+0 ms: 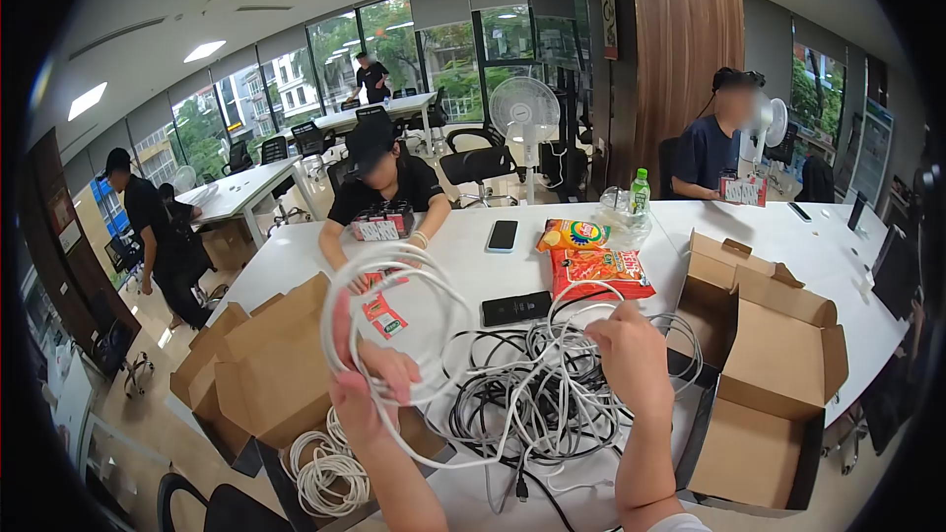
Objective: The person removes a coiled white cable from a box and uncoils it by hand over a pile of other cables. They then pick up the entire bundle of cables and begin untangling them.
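Near edge: L open cardboard box [271,369] holds coiled wht cables [333,473]; dk chair [236,509] just below it. R open cardboard box [759,433] at other side, flaps up, bare cardboard inside.

L hand [363,404] up betw. the boxes, fingers closed round a looped wht cable [331,335]; loops stand raised above worktop [463,225], partly blurred. R hand [636,350] over the cable pile, thumb & fingers tog., clamped on a wht strand [596,286] that arcs up fr. the pile; cannot tell if it's the same cable as L hand's.

Cable pile [532,384]: blk & wht mixed, tangled, on worktop betw. the hands, connector ends showing at near side.

Just beyond: blk phone [516,309] touching or nr the pile; red snack bag [603,273] w/ yel./orange bag [574,234] against its far side. Red cards [384,317] to L, behind the loops.

Farther: 2nd phone [503,236] midway; grn-capped bottle [641,192] by clear plastic [619,222].

Far side: co-worker in dk cap [386,172] bent over the cards, small box [382,227] at chest. Another seated person [708,158] far R, w/ small box [742,189].

Bkgd: wht fan [527,113], wood-clad pillar [690,59], standing person [153,217] L, one more [372,79] nr windows [389,30].
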`<control>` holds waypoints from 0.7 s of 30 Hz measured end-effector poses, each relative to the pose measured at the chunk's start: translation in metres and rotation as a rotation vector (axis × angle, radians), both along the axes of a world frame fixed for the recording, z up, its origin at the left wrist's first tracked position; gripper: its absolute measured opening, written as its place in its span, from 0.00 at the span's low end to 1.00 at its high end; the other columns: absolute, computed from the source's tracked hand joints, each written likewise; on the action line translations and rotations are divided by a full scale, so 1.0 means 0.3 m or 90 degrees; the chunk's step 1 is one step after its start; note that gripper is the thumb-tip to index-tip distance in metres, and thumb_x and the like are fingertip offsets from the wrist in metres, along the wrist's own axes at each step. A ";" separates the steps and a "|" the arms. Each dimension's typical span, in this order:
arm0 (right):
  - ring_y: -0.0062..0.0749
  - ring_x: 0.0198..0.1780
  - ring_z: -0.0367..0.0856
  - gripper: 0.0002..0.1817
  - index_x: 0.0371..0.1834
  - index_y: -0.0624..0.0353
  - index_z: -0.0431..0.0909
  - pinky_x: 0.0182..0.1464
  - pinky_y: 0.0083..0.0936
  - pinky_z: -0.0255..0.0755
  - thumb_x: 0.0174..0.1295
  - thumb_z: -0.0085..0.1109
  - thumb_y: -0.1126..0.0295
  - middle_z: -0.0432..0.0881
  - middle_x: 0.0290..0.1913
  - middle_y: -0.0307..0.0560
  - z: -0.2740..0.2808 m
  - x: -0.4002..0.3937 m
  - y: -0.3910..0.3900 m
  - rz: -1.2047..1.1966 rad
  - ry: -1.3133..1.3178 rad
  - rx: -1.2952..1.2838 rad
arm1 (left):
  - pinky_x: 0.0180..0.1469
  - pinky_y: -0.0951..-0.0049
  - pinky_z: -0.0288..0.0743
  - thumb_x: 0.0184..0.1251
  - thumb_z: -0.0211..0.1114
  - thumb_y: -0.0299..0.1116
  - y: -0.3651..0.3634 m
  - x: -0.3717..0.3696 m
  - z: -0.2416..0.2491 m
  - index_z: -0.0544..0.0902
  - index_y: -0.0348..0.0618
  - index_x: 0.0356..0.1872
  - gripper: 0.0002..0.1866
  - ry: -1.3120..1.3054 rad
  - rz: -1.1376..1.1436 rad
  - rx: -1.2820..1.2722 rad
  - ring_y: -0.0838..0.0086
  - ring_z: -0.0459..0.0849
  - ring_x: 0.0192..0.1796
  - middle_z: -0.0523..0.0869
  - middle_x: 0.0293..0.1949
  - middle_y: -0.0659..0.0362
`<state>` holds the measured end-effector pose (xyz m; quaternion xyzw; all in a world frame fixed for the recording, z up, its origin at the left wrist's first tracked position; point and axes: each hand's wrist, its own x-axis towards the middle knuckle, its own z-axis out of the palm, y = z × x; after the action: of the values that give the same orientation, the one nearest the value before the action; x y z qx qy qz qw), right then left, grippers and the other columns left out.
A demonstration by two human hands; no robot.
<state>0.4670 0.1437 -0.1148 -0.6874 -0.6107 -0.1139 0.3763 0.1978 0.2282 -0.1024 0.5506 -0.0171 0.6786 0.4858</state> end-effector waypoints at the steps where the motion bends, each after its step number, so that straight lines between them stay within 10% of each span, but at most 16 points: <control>1: 0.46 0.34 0.80 0.06 0.35 0.56 0.85 0.38 0.37 0.73 0.57 0.61 0.76 0.77 0.32 0.49 0.002 0.008 -0.009 0.073 -0.006 -0.024 | 0.27 0.77 0.68 0.69 0.58 0.55 0.001 0.003 0.023 0.54 0.36 0.74 0.43 -0.025 0.074 -0.035 0.82 0.65 0.14 0.70 0.15 0.64; 5: 0.49 0.36 0.80 0.06 0.37 0.56 0.84 0.39 0.39 0.73 0.57 0.61 0.76 0.78 0.35 0.50 0.030 -0.012 -0.006 0.308 0.083 -0.037 | 0.20 0.82 0.59 0.74 0.54 0.52 0.061 -0.002 -0.002 0.66 0.34 0.67 0.33 -0.021 0.078 -0.254 0.85 0.61 0.13 0.68 0.14 0.65; 10: 0.12 0.28 0.64 0.08 0.46 0.62 0.75 0.29 0.17 0.62 0.70 0.46 0.76 0.67 0.28 0.31 0.046 -0.012 -0.012 0.341 0.611 0.100 | 0.16 0.84 0.49 0.76 0.54 0.39 0.067 -0.019 -0.001 0.78 0.37 0.33 0.15 0.245 0.189 -0.268 0.87 0.58 0.13 0.68 0.13 0.68; 13: 0.18 0.28 0.67 0.06 0.43 0.62 0.77 0.31 0.18 0.64 0.68 0.50 0.76 0.72 0.28 0.36 0.006 0.068 0.052 0.119 0.533 0.295 | 0.17 0.82 0.47 0.76 0.55 0.40 0.041 -0.034 0.010 0.76 0.38 0.29 0.17 0.170 0.127 -0.248 0.87 0.56 0.13 0.64 0.11 0.69; 16: 0.27 0.33 0.74 0.05 0.40 0.62 0.79 0.37 0.23 0.68 0.64 0.53 0.78 0.77 0.33 0.44 0.005 0.103 0.059 -0.122 0.319 0.157 | 0.17 0.80 0.46 0.76 0.53 0.44 0.030 -0.052 -0.002 0.76 0.39 0.29 0.19 0.013 0.042 -0.225 0.86 0.53 0.12 0.60 0.10 0.70; 19: 0.37 0.42 0.78 0.06 0.38 0.61 0.80 0.46 0.30 0.70 0.60 0.56 0.80 0.80 0.39 0.51 0.009 0.064 0.071 -0.127 0.023 0.244 | 0.17 0.78 0.44 0.77 0.49 0.49 0.014 -0.050 0.008 0.75 0.43 0.29 0.21 -0.054 -0.019 -0.237 0.85 0.50 0.11 0.56 0.09 0.70; 21: 0.43 0.50 0.79 0.08 0.41 0.62 0.81 0.54 0.34 0.70 0.58 0.60 0.78 0.81 0.45 0.52 0.034 0.001 0.050 0.065 0.193 0.249 | 0.17 0.78 0.44 0.77 0.47 0.51 0.011 -0.034 0.006 0.73 0.44 0.29 0.22 -0.055 -0.052 -0.241 0.84 0.50 0.11 0.55 0.08 0.70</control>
<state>0.4673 0.1586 -0.1046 -0.5788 -0.5478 -0.1064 0.5946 0.1875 0.2315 -0.1006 0.4186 0.0676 0.6726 0.6064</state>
